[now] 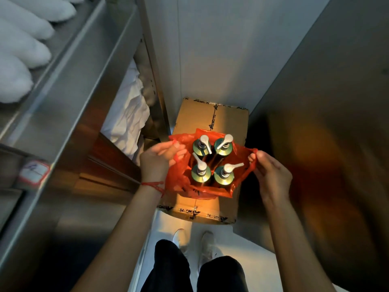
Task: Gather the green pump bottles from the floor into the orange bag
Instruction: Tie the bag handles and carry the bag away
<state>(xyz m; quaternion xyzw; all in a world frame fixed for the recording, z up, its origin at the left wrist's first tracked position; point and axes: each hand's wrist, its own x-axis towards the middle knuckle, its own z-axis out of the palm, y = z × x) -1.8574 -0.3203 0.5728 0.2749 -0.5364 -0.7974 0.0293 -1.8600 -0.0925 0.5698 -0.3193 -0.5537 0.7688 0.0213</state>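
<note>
Four green pump bottles [212,163] are standing upright in a two-by-two cluster inside the orange bag [179,180], silver pump heads pointing different ways. The bag is sitting open on top of a taped cardboard box [212,116], which is resting on the pale floor [168,222] between a metal shelf unit [69,85] and a grey wall panel [328,114]. The left hand [156,159] is pinching the bag's left handle between thumb and fingers, fingers curled, a red string [153,185] tied around that wrist. The right hand [271,171] is pinching the right handle at its fingertips, pulling the mouth wide. Both hands are holding the bag open at opposite sides, well apart from each other. White folded linens [128,114] are lying on the lower shelf, white pillows [21,49] on the upper one. The person's white shoes [193,243] and dark trousers are showing below the box.
</note>
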